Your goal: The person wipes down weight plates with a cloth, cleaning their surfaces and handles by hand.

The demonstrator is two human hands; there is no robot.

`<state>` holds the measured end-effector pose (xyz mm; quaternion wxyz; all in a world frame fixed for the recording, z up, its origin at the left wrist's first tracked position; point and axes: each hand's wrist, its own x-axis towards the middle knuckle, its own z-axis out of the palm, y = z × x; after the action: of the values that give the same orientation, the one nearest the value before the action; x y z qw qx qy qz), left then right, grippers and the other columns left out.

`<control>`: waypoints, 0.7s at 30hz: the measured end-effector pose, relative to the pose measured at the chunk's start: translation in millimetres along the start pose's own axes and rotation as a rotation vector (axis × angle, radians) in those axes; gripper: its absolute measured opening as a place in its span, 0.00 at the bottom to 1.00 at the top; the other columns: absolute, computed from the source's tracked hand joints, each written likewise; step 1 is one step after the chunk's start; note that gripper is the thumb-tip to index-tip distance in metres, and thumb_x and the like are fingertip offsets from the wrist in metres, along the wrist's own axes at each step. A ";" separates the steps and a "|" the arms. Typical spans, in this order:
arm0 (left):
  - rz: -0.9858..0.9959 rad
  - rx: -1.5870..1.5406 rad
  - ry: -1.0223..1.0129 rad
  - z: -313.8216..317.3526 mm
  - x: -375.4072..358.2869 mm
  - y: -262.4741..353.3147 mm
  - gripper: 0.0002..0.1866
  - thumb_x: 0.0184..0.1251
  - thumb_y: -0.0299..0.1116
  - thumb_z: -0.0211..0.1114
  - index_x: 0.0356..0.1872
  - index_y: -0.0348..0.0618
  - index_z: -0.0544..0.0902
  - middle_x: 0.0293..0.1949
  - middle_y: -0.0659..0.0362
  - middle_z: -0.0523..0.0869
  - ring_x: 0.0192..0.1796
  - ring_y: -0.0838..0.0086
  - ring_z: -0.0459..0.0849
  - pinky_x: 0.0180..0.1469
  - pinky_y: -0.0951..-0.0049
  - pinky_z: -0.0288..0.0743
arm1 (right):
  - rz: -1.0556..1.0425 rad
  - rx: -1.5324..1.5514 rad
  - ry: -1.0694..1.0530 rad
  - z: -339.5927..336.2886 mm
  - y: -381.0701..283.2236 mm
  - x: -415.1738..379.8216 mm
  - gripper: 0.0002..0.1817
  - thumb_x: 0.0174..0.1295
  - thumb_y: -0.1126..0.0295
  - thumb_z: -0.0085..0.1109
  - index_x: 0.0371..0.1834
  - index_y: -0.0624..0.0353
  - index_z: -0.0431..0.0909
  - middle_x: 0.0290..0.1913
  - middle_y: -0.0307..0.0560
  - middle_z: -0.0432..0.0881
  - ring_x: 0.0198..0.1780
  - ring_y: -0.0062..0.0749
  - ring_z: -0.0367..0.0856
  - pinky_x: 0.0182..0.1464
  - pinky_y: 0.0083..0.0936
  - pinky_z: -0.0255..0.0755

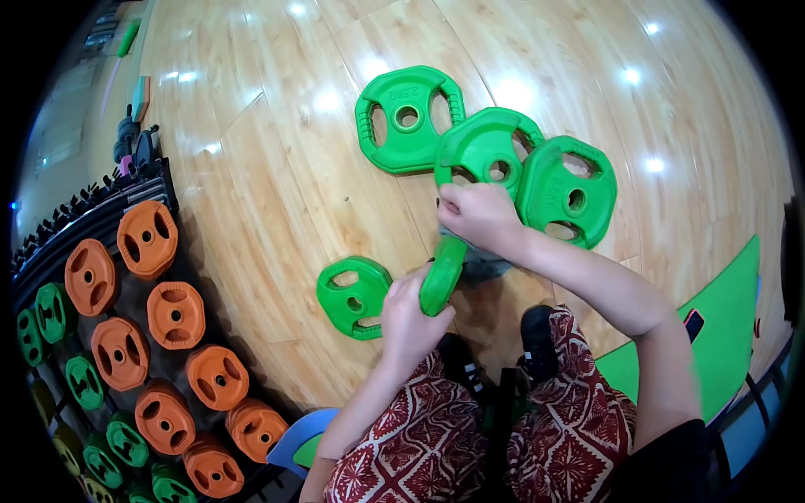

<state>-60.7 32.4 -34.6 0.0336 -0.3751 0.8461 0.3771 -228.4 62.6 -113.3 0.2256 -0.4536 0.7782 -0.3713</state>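
Observation:
A green weight plate is tilted up on edge in front of me, its narrow rim towards me. My left hand is closed around its near side. My right hand is closed at the plate's far end, with a grey cloth bunched under it and hanging below; the fingers' far side is hidden. Just beyond lie three more green plates: a left one, a middle one overlapping it, and a right one. Another green plate lies flat on the floor, left of my left hand.
A rack of orange plates and smaller green plates stands at left. A green mat with a phone is at right. My shoes are close below the held plate, on the wooden floor.

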 end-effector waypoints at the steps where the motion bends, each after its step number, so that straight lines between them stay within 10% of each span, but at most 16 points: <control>1: 0.015 0.005 0.004 2.2 -1.4 0.0 0.27 0.36 0.27 0.65 0.46 0.36 0.76 0.42 0.48 0.80 0.48 0.56 0.76 0.52 0.63 0.70 | 0.002 0.002 0.002 1.2 -3.9 -2.2 0.07 0.49 0.68 0.52 0.17 0.56 0.74 0.15 0.49 0.73 0.17 0.44 0.74 0.20 0.36 0.68; 8: -0.352 -0.339 0.074 18.3 -4.6 -24.0 0.24 0.36 0.30 0.67 0.42 0.37 0.77 0.42 0.49 0.80 0.50 0.57 0.76 0.52 0.62 0.69 | -0.331 0.048 -0.039 0.6 -86.2 -51.7 0.08 0.39 0.64 0.57 0.13 0.50 0.69 0.11 0.38 0.69 0.14 0.33 0.72 0.17 0.31 0.62; 12: 0.024 0.019 -0.038 5.7 -3.5 -30.2 0.24 0.36 0.30 0.67 0.41 0.36 0.76 0.42 0.48 0.80 0.49 0.56 0.75 0.53 0.62 0.69 | -0.589 0.221 0.117 2.2 -71.2 -45.6 0.09 0.42 0.63 0.55 0.13 0.51 0.67 0.09 0.40 0.67 0.15 0.35 0.73 0.14 0.34 0.63; 21: -0.044 0.052 -0.063 -8.3 6.0 -1.0 0.27 0.36 0.28 0.65 0.45 0.34 0.75 0.42 0.46 0.79 0.46 0.54 0.76 0.51 0.63 0.69 | 0.141 0.420 0.072 2.8 -27.3 -16.0 0.08 0.46 0.67 0.54 0.14 0.56 0.70 0.14 0.47 0.72 0.18 0.41 0.74 0.21 0.37 0.66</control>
<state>-62.5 22.8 -31.4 0.0786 -0.3804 0.8458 0.3657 -204.0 67.0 -93.5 0.3128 -0.3276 0.7209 -0.5245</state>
